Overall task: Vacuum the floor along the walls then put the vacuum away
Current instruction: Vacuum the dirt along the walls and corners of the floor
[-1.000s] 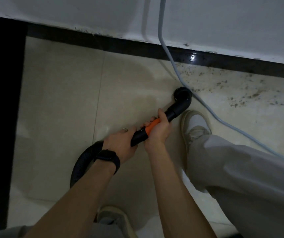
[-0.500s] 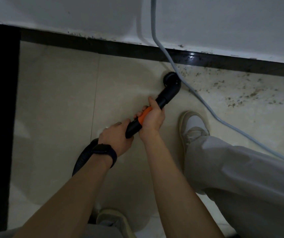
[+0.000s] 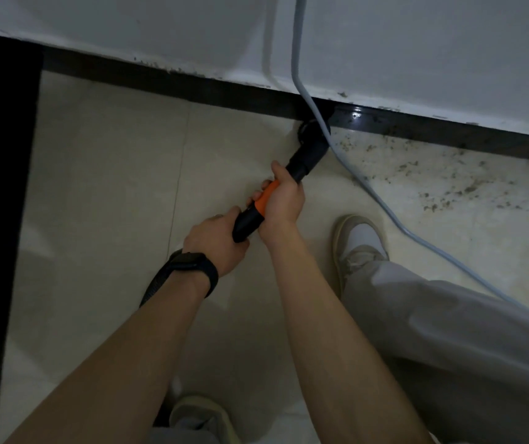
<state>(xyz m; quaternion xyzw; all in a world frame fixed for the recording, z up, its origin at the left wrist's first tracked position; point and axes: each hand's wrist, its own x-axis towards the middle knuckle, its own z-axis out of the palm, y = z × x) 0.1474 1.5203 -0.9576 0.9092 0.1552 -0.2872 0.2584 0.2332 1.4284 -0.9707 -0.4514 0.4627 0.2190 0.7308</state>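
**Vacuum nozzle pressed to the foot of the wall**

The round black nozzle [image 3: 313, 136] of the vacuum sat on the pale tiled floor [image 3: 112, 187], its head right against the black border strip [image 3: 192, 88] at the base of the white wall [image 3: 128, 27]. A grey cable [image 3: 298, 59] hung down the wall, crossed over the nozzle's right edge and trailed off across the floor to the right.

Both hands were clamped on the vacuum's black wand [image 3: 247, 224]. The right hand [image 3: 284, 203] gripped it further forward, fingers wrapped round the orange collar [image 3: 264, 200] with the thumb lying along the top toward the nozzle. The left hand [image 3: 215, 241], a dark watch [image 3: 192, 267] on its wrist, gripped the rear end just behind, the two hands close together. The ribbed black hose [image 3: 156, 285] curved away beneath the left forearm.

Dark specks of dirt [image 3: 449, 181] lay scattered over the tiles to the right of the nozzle, along the strip. A pale shoe [image 3: 359, 241] and grey trouser leg [image 3: 465, 331] stood right of the hands, beside the cable; a second shoe [image 3: 199, 415] showed at the bottom edge.
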